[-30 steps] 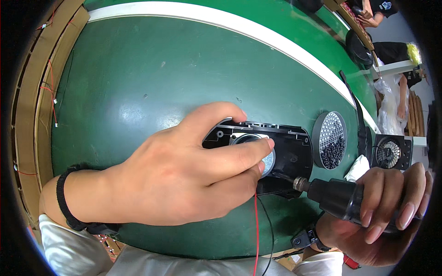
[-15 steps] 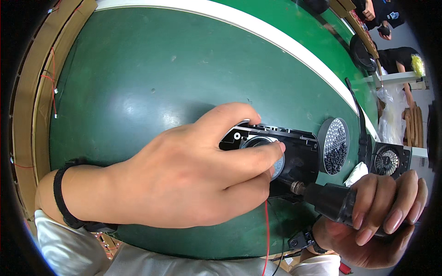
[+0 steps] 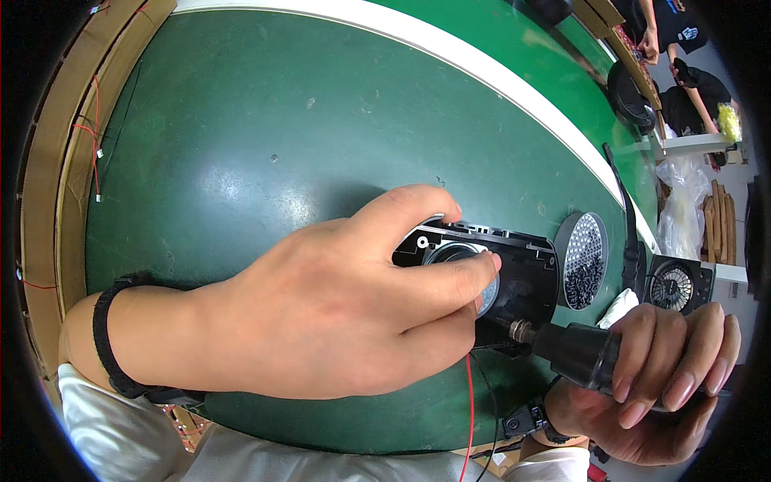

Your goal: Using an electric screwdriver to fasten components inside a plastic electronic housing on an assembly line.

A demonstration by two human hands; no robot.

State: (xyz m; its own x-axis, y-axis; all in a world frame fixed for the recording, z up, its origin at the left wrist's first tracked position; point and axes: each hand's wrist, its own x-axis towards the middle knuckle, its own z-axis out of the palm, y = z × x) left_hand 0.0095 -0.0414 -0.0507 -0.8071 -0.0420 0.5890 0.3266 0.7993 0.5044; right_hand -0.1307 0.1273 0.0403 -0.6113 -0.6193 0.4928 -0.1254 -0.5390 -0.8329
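Observation:
My left hand [image 3: 337, 297] is wrapped over a black plastic housing [image 3: 522, 277], its fingers pressing on a round silver-grey speaker-like part [image 3: 490, 296] set inside. A red wire [image 3: 469, 410] and a black wire run from the housing toward my body. In my right hand [image 3: 658, 386] I grip a black electric screwdriver [image 3: 578, 352], tilted so its metal nose meets the lower right part of the housing. The bit's very tip is hard to make out. Beyond the housing's right end stands a round dish [image 3: 582, 261] with many small black screws.
A green-topped table [image 3: 241, 120] lies beneath, with a white edge strip [image 3: 482, 64] along its far side. Cardboard boxes [image 3: 48, 177] with red wires line the left. A small black fan [image 3: 679, 285], a black strap [image 3: 630, 241] and other people are at the right.
The housing and my left hand appear slightly farther right in the view. The screwdriver stays against the housing, and my grips look the same.

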